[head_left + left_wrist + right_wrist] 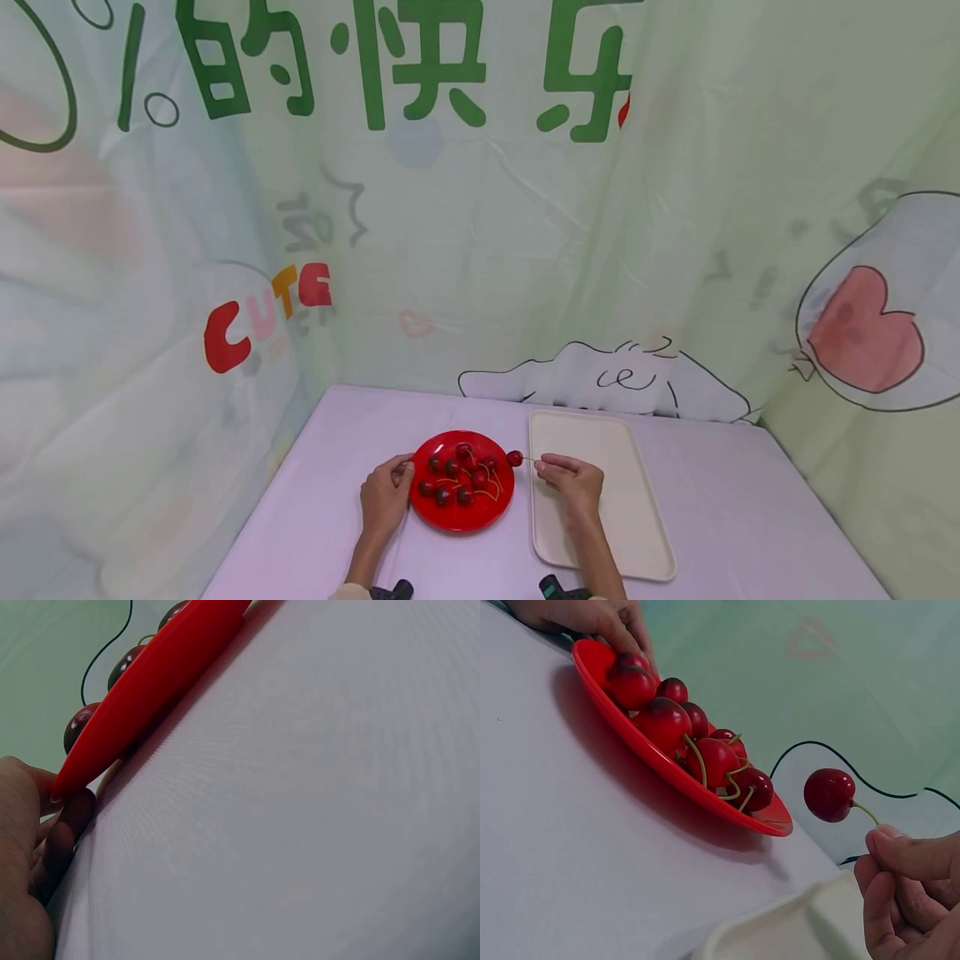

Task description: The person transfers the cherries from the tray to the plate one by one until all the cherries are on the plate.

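My left hand (386, 498) grips the left rim of a round red plate (461, 523), thumb on top and fingers beneath the edge in the left wrist view. Several dark red cherries (664, 724) lie on the plate, some with green stems. Between thumb and forefinger, my right hand (573, 482) pinches the stem of a single cherry (829, 795). That cherry hangs out sideways from the fingertips, just beyond the plate's right rim and clear of the other cherries. The right hand is over the left part of a cream rectangular tray (622, 517).
The tray lies to the right of the plate on a table with a pale lilac cloth (720, 500). Printed fabric curtains (480, 250) close off the back and both sides of the table.
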The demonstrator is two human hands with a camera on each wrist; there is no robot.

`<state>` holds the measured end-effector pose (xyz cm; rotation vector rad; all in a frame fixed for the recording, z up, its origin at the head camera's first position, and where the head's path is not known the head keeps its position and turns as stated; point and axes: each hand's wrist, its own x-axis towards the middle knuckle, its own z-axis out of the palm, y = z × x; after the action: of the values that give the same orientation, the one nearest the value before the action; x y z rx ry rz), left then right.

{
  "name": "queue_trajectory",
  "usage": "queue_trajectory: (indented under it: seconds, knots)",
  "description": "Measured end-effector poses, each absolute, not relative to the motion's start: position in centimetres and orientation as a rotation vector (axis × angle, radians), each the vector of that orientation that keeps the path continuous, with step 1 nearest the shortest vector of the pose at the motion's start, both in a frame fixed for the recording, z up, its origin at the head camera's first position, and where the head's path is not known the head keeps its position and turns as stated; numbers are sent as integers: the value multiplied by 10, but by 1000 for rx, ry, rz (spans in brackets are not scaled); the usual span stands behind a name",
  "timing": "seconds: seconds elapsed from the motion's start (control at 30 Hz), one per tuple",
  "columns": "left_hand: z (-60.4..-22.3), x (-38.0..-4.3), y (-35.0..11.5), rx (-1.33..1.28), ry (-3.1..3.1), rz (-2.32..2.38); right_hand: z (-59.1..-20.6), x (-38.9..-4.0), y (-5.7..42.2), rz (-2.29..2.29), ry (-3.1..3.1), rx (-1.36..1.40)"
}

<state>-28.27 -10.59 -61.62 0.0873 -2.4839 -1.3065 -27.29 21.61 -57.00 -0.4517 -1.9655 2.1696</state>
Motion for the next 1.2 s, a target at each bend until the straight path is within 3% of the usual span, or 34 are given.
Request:
queue_trajectory:
  seconds: [1.2]
  knots:
    - [-622,-286,-108,97,-2492,-1322,-554,-275,159,2129,-1963,-497]
